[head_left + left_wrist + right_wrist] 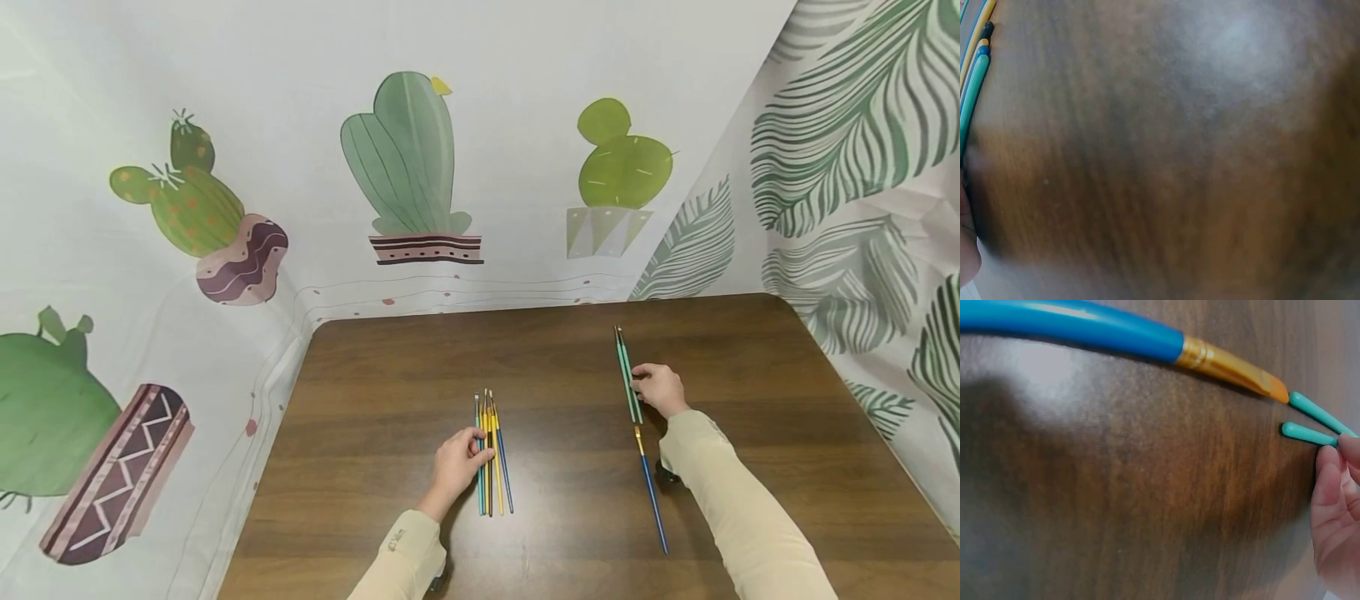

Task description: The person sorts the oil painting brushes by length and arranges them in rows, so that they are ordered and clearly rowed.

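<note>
A bunch of thin paintbrushes [497, 479], with teal, yellow, dark and blue handles, lies fanned on the brown table. My left hand [456, 461] is over its left side, thumb and bent fingers gripping some of the handles; which ones is hidden. Only an edge of this hand [966, 244] shows in the left wrist view. To the right, two green paintbrushes [626, 375] lie side by side. My right hand [660, 389] pinches the right one near its handle between thumb and fingers. Just below them, a blue paintbrush [652, 500] has its orange bristles towards the green handle ends.
The brown wooden table [375, 358] has rounded far corners. Behind it hangs a white cloth [517, 150] printed with cacti, and a leaf-patterned cloth [840, 167] covers the right side. Bare table lies between the two groups of brushes.
</note>
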`<control>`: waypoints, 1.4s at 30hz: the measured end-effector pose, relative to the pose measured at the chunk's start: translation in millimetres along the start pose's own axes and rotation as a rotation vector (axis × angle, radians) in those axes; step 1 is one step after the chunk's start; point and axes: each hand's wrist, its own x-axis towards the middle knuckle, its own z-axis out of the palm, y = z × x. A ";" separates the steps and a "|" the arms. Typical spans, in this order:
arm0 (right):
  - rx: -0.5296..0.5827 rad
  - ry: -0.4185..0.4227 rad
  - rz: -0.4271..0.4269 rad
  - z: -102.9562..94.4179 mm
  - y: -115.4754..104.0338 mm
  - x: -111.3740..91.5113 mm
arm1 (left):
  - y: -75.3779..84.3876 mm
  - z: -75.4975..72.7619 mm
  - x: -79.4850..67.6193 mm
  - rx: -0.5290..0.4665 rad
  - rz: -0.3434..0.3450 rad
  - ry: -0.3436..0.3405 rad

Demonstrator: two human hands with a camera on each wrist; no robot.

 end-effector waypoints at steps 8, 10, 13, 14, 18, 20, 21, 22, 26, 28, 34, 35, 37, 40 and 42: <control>0.051 -0.009 -0.002 -1.9 -0.7 -2.9 | -0.3 -0.5 -0.2 0.001 0.003 -0.003; 0.072 -0.013 -0.013 -3.0 -0.3 -3.9 | -0.2 -0.6 -0.4 -0.001 0.006 -0.002; 0.092 -0.011 -0.042 -4.1 -0.5 -5.6 | -0.2 -0.7 -0.6 -0.003 0.011 0.002; 0.091 -0.011 -0.047 -3.9 -0.4 -5.8 | -0.2 -0.7 -0.5 -0.004 0.012 0.004; 0.056 0.002 -0.014 -0.7 1.3 -2.2 | -0.4 -0.5 -0.2 -0.006 0.013 0.006; 0.036 0.001 -0.008 0.7 2.1 -0.5 | -0.8 -0.2 0.0 -0.004 0.015 0.004; 0.031 -0.002 -0.005 1.0 2.3 0.1 | -0.9 -0.2 0.1 -0.004 0.013 0.002; 0.027 -0.006 -0.002 1.2 2.4 0.5 | -1.0 -0.2 0.1 -0.005 0.010 -0.001; 0.024 -0.020 -0.005 0.3 1.5 -0.1 | -1.2 -0.6 0.4 -0.005 -0.002 -0.012; 0.025 -0.024 0.001 0.2 1.4 -0.2 | -1.0 -0.9 0.5 -0.006 -0.007 -0.016; 0.025 -0.026 0.004 0.6 2.1 0.3 | -0.9 -0.2 0.2 -0.003 -0.004 -0.011; 0.025 -0.024 0.003 0.3 1.7 -0.1 | -0.9 -0.1 0.0 -0.003 -0.005 -0.010; 0.026 -0.022 -0.002 0.0 1.1 -0.7 | -0.6 -0.4 -0.3 -0.005 -0.002 -0.007; 0.024 -0.016 -0.011 -0.6 0.7 -1.4 | -0.5 -1.0 -0.5 -0.007 0.003 -0.005; 0.026 -0.013 -0.016 -0.6 0.7 -1.7 | -0.6 -1.0 -0.3 -0.009 0.006 -0.002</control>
